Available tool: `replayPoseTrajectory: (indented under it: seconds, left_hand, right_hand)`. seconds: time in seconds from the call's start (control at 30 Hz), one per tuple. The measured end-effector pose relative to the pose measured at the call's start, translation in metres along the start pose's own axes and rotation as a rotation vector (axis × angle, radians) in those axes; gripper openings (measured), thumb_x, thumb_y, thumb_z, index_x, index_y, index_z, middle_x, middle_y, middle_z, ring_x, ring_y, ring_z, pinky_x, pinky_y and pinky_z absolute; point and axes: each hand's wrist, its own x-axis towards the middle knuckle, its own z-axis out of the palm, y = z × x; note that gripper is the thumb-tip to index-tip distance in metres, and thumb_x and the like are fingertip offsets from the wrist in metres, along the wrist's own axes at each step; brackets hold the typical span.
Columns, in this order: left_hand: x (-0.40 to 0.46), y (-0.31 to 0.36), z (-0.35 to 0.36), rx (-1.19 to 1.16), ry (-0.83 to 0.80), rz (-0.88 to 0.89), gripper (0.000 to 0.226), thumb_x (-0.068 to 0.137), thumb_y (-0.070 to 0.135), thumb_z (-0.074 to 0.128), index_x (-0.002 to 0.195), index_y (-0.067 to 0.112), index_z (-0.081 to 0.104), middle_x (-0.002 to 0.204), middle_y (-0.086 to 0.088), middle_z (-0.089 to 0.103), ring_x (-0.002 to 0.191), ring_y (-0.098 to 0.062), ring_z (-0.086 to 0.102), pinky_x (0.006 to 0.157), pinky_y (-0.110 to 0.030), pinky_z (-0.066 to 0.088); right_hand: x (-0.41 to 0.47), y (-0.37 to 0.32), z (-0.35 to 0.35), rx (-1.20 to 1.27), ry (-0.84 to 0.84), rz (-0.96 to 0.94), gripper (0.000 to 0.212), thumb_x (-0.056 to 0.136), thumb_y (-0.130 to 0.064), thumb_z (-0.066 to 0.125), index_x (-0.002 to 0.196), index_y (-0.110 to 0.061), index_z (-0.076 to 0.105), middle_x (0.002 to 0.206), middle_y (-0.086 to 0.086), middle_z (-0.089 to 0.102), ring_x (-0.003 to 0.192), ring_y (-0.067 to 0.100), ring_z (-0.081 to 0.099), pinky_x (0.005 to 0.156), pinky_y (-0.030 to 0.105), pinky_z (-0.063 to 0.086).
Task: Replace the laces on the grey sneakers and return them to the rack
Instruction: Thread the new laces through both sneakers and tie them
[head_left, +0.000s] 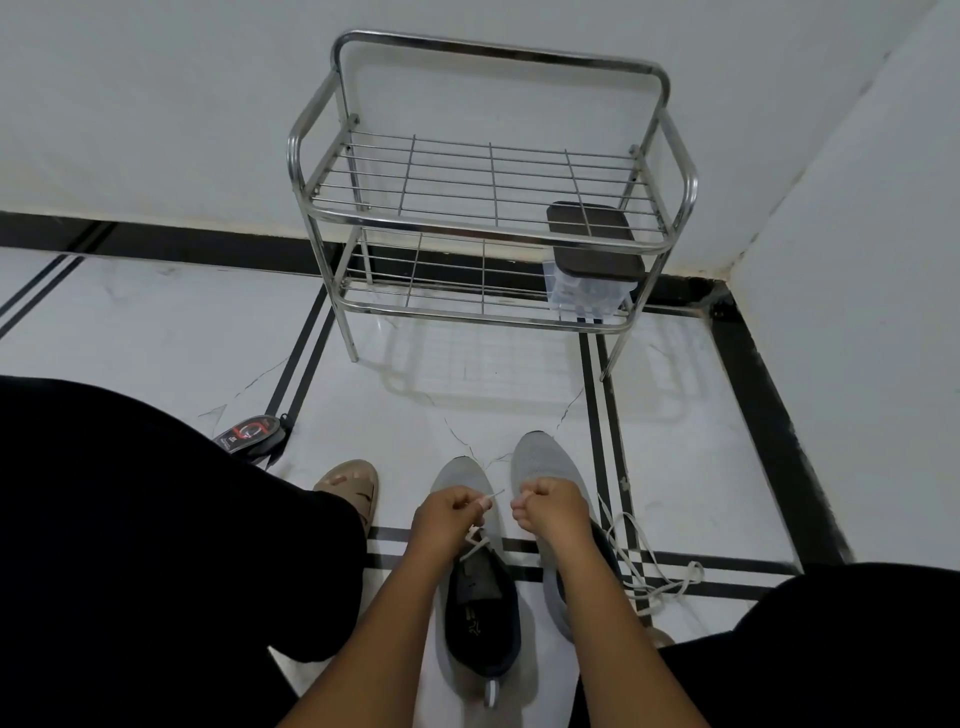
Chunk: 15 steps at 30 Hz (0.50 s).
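Note:
Two grey sneakers stand side by side on the floor between my legs, toes pointing away. The left sneaker (470, 618) has a dark lining and a white lace (475, 543) rising from its eyelets. My left hand (449, 512) pinches one end of that lace above the toe. My right hand (545, 506) is curled beside it over the right sneaker (545, 460), gripping what looks like the other lace end. A loose white lace (649, 566) lies coiled on the floor to the right. The steel rack (488, 228) stands ahead against the wall.
A clear box with a dark lid (592, 270) sits on the rack's lower shelf, at the right. A black and red insole (249, 434) lies on the floor at the left. My sandalled foot (350, 486) rests left of the sneakers. Walls form a corner at the right.

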Motion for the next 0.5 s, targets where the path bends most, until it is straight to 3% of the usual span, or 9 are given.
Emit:
replayPoseTrajectory:
  seconds: [0.1, 0.17, 0.27, 0.5]
  left_hand:
    - [-0.003, -0.005, -0.001, 0.261, 0.024, -0.066, 0.009, 0.089, 0.033, 0.064, 0.082, 0.029, 0.067, 0.076, 0.011, 0.068, 0.086, -0.013, 0.066, 0.078, -0.027, 0.049]
    - [-0.007, -0.010, 0.002, 0.489, 0.033, -0.083, 0.013, 0.089, 0.038, 0.060, 0.085, 0.030, 0.069, 0.089, 0.014, 0.067, 0.099, -0.014, 0.063, 0.090, -0.030, 0.047]
    - [-0.012, -0.018, 0.010, 0.693, 0.060, -0.117, 0.018, 0.087, 0.037, 0.057, 0.092, 0.032, 0.073, 0.108, 0.006, 0.067, 0.112, -0.021, 0.057, 0.102, -0.040, 0.041]
    - [-0.010, -0.032, 0.018, 0.718, 0.117, -0.208, 0.024, 0.087, 0.034, 0.054, 0.097, 0.030, 0.075, 0.114, 0.001, 0.063, 0.116, -0.023, 0.053, 0.102, -0.040, 0.042]
  right_hand:
    - [-0.002, 0.020, 0.004, -0.357, -0.192, 0.005, 0.014, 0.084, -0.010, 0.064, 0.096, -0.005, 0.068, 0.086, 0.009, 0.066, 0.079, 0.021, 0.061, 0.077, 0.034, 0.052]
    - [-0.007, 0.039, 0.014, -0.526, -0.331, 0.007, 0.022, 0.083, -0.021, 0.070, 0.102, -0.011, 0.070, 0.097, 0.007, 0.070, 0.086, 0.019, 0.063, 0.078, 0.026, 0.049]
    - [-0.008, 0.061, 0.023, -0.517, -0.247, -0.042, 0.021, 0.087, -0.015, 0.061, 0.105, -0.013, 0.071, 0.108, 0.009, 0.071, 0.103, 0.024, 0.064, 0.083, 0.023, 0.047]
    - [0.005, 0.072, 0.027, -0.389, -0.240, -0.007, 0.026, 0.087, -0.009, 0.057, 0.110, -0.007, 0.071, 0.105, 0.015, 0.071, 0.101, 0.032, 0.066, 0.090, 0.041, 0.055]
